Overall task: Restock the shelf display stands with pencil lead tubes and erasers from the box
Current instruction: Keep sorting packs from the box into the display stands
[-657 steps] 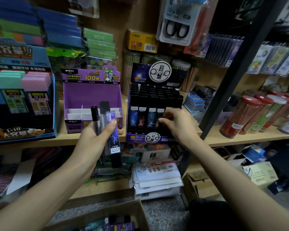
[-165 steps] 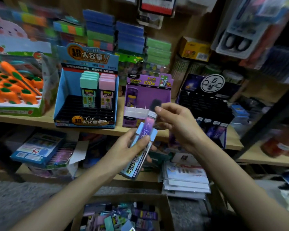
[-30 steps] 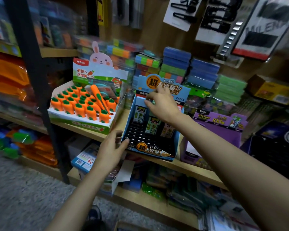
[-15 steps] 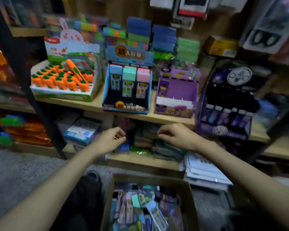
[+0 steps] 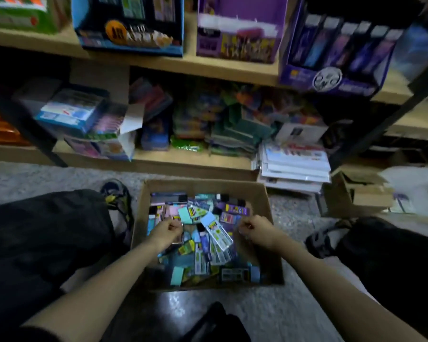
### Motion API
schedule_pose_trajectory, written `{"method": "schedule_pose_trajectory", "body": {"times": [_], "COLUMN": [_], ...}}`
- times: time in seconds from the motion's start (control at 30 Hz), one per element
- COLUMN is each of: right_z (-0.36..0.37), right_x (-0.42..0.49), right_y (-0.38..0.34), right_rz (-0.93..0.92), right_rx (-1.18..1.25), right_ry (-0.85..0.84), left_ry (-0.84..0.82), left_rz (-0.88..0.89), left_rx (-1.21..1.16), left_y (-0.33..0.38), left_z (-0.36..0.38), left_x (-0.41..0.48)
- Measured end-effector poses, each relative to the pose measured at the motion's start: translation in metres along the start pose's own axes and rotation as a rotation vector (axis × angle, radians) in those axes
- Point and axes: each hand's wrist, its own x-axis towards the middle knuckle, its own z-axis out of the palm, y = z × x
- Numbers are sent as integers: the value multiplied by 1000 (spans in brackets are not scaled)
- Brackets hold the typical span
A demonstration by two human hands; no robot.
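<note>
Both hands have dropped since half a second ago. Then I had them level with the lower shelf (image 5: 190,164); now they are inside the cardboard box (image 5: 203,186) on the floor (image 5: 47,174), and the box has come to the middle of my view as the head tipped down. The left hand (image 5: 167,230) hovers over the pile with its fingers curled inward, just this side of a pink pack (image 5: 171,211). I cannot tell whether it grips anything. Between the hands lie a teal eraser (image 5: 184,214) and a pale blue eraser (image 5: 215,230) in a clear sleeve with a yellow label, tilted across the heap. The right hand (image 5: 253,229) is curled the same way near the box's right wall, and again I cannot tell if it holds something. A purple lead tube (image 5: 234,209) lies just past it, farther from me. The hands are apart, one on each side of the pile. Up on the shelf (image 5: 232,72) only the lower parts of the stands show now. From the left they are the green stand (image 5: 17,13), the blue stand (image 5: 131,25) with an orange round badge (image 5: 114,33), the purple stand (image 5: 237,33), and the dark purple stand (image 5: 307,77). That last one has lead tubes (image 5: 341,45) upright in its front row and a white round emblem (image 5: 328,79). All the writing is too blurred for me to read.
</note>
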Motion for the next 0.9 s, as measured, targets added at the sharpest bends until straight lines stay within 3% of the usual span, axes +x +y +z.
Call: {"method": "schedule_pose_trajectory", "body": {"times": [0.17,0.33,0.4,0.63,0.9], "right_z": [50,85,97,131,148], "right_x": [27,52,59,70,82], "right_y": [15,15,11,-7,-23], "right_rz": [215,370,394,568,704], "right_rx": [265,517,606,731,723], "right_ry": [73,106,126,301,275], "left_ry": [179,22,68,289,144], "left_rz": [-82,-87,-93,-187,-244], "left_rx": [68,-55,-118,-171,-83], "left_y": [-33,-45,-47,-24,-32], "left_z": [8,17,26,42,44], "left_x": [24,22,24,53,53]}}
